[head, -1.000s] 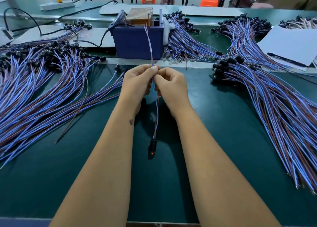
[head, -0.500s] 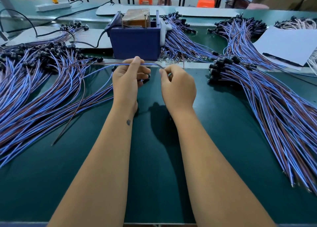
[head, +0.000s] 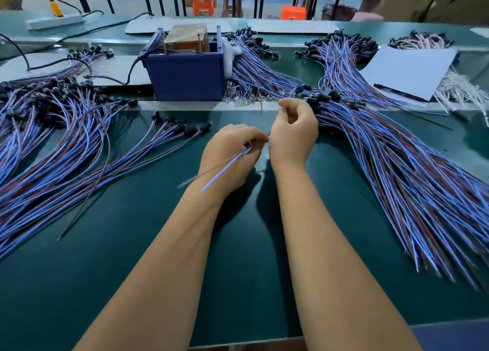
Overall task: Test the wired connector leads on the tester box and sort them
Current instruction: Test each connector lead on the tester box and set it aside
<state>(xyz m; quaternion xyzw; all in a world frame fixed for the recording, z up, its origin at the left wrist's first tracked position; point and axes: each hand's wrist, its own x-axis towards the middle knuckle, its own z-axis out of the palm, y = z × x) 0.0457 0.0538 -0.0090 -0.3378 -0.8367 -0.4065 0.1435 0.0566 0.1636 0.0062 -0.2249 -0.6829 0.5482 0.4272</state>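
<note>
Blue-and-brown two-wire lead, one only, sits pinched in the fingertips of the left hand over the middle of the bench, its blurred bare ends trailing back across that wrist. Just beside it the right hand is curled, thumb to forefinger; whether it grips the lead's far end I cannot tell. One dark blue tester box with a brown block on top stands behind the hands. Leads with black connectors lie in heaps: a big spread on the left, a long fan on the right, more behind. Everything rests on a dark green bench mat; one white sheet lies far right, and two orange stools stand beyond.
</note>
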